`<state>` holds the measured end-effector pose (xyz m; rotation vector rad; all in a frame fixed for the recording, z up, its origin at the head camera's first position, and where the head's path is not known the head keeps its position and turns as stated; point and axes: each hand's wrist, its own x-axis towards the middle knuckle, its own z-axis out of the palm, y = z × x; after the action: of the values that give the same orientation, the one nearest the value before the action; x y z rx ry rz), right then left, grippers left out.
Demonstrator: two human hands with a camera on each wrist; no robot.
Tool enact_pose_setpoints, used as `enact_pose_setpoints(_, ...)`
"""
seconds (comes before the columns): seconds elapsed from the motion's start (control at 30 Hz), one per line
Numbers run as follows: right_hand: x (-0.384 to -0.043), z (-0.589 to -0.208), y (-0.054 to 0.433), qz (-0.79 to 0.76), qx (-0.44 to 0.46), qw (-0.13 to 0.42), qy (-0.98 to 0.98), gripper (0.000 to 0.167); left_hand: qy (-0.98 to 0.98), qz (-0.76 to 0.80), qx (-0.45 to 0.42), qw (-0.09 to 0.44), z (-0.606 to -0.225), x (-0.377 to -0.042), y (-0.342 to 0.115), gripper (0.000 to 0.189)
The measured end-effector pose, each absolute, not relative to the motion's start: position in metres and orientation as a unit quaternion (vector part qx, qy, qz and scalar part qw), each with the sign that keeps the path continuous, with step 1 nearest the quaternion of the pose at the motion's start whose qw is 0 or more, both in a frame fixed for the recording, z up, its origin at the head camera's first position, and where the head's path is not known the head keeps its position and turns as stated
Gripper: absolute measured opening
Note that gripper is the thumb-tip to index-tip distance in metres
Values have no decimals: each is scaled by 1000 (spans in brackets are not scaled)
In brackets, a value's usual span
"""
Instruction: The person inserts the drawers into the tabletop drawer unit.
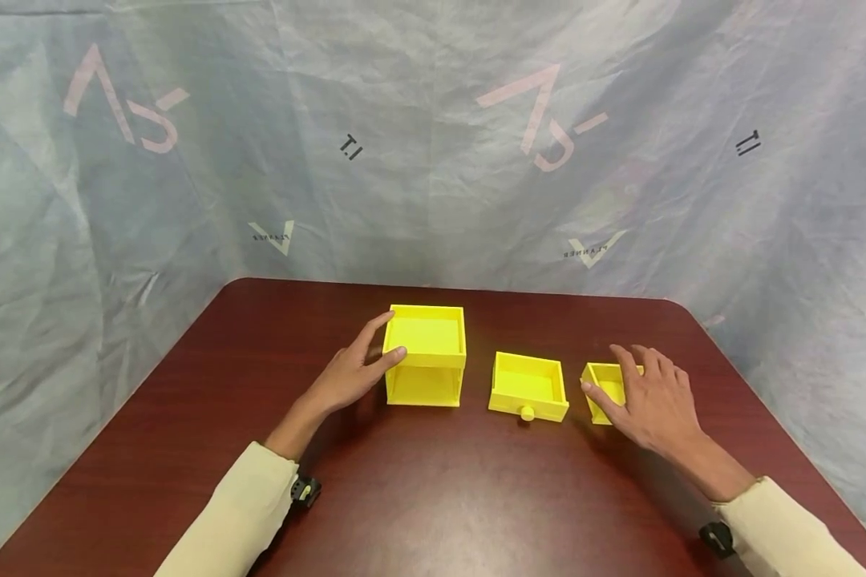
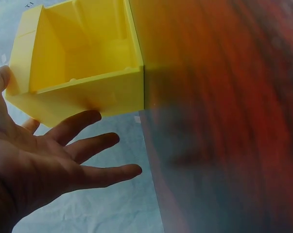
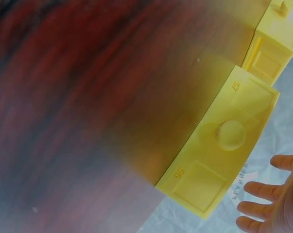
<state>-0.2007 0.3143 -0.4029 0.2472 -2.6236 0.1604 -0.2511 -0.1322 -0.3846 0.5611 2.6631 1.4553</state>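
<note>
A yellow box frame (image 1: 426,385) with a shallow tray-like top and an open front stands on the table. My left hand (image 1: 339,381) is at its left side, thumb by the front top edge and index finger by the rear corner. The left wrist view shows that hand's (image 2: 39,160) other fingers spread and nearly straight beside the box (image 2: 112,92). On the right, my right hand (image 1: 660,405) hovers over a small yellow drawer (image 1: 595,407), partly hiding it. Its fingers (image 3: 265,191) look loosely spread beside a drawer front with a round knob (image 3: 231,136).
Between the box and the right-hand drawer lies another yellow drawer (image 1: 528,385), its knob facing me. The dark red-brown table (image 1: 433,497) has rounded far corners. A grey printed cloth (image 1: 433,160) hangs behind and at both sides.
</note>
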Motion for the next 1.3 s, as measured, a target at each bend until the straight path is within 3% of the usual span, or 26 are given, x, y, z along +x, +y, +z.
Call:
enact_pose_setpoints(0.37,-202,-401,306,63,118,269,-954,72,884,423,195,-37,-384,-248,-132,75)
enact_pose_setpoints(0.93,-192,-394,294,63,120,276,-951,70,877,439,190,-38,-383,-248,-130,75)
enact_pose_setpoints(1.3,-185,-394,284,34,134,291,-947,57,878,442,181,-39,-384,-246,-131,76)
